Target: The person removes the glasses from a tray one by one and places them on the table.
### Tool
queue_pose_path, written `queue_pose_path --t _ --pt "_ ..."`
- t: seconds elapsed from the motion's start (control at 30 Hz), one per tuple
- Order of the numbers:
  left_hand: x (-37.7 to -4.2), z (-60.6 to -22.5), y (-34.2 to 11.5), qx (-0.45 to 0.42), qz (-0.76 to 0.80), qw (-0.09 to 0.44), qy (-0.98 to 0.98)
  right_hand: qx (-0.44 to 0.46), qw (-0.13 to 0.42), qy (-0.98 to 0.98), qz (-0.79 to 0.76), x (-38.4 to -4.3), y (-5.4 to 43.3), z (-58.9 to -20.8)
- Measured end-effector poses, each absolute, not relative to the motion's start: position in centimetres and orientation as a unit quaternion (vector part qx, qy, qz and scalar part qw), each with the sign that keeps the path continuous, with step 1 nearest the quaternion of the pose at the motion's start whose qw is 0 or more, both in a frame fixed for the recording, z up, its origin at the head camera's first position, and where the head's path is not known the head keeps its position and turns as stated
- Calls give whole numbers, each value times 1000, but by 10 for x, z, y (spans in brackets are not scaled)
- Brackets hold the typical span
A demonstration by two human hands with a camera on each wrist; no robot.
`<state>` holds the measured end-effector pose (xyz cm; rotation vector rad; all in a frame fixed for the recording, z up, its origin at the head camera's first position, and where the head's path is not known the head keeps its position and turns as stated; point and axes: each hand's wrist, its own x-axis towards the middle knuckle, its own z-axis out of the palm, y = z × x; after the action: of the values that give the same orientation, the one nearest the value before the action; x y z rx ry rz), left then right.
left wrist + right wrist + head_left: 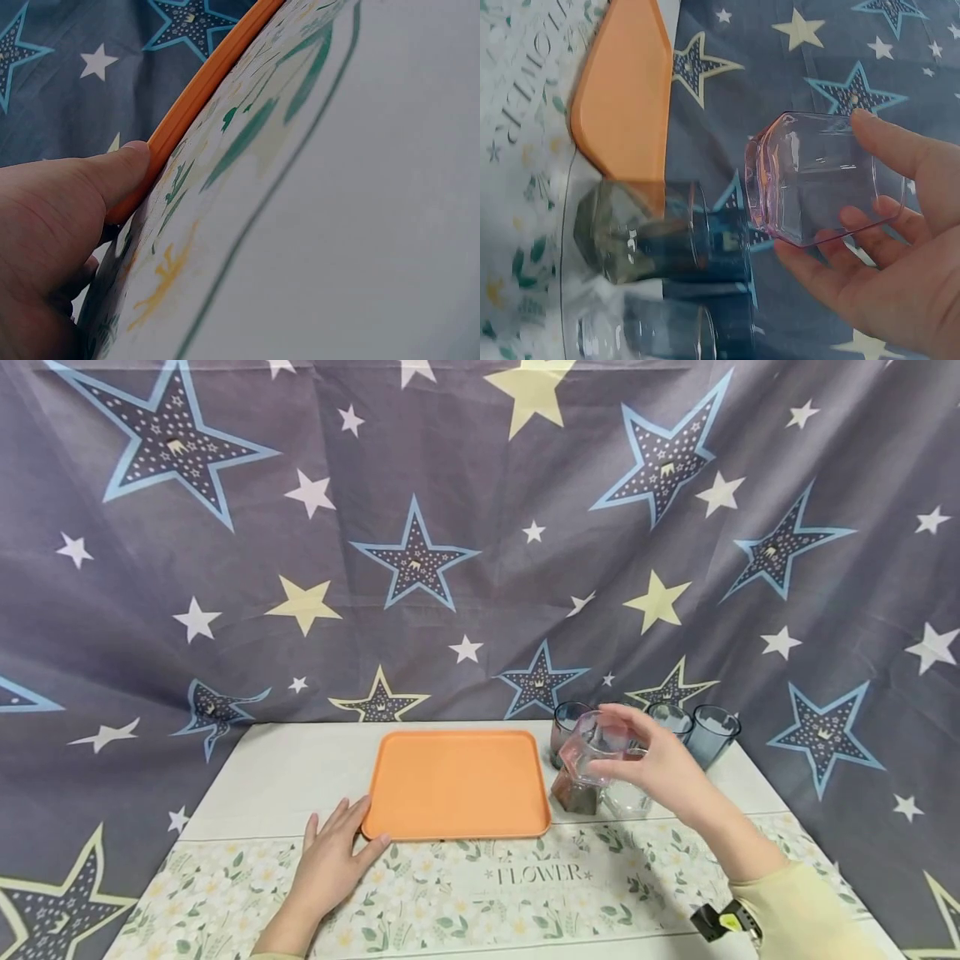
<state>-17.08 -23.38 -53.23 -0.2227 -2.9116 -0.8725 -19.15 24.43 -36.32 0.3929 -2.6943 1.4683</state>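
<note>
My right hand (667,768) holds up a see-through pink-tinted cup (821,180) with faceted sides, thumb on one side and fingers on the other. In the head view the cup overlaps a group of glasses. Below it on the table stand a smoky faceted glass (576,797) and a clear glass (626,802). At the near left corner of an orange tray (457,785) rests my left hand (326,864), its fingers spread along the edge. The left wrist view shows its thumb (124,169) touching the tray's rim.
Behind the raised cup, several blue-tinted glasses (716,731) stand at the table's back right. A floral band with the word FLOWER crosses the white tablecloth (300,777). A grey star-patterned curtain (450,568) hangs right behind the table.
</note>
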Motion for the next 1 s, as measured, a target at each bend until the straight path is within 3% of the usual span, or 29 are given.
queue_pose_path --t 1.0 --pt "-173 -534 -237 -80 -293 50 -952 42 29 -891 452 -191 340 -360"
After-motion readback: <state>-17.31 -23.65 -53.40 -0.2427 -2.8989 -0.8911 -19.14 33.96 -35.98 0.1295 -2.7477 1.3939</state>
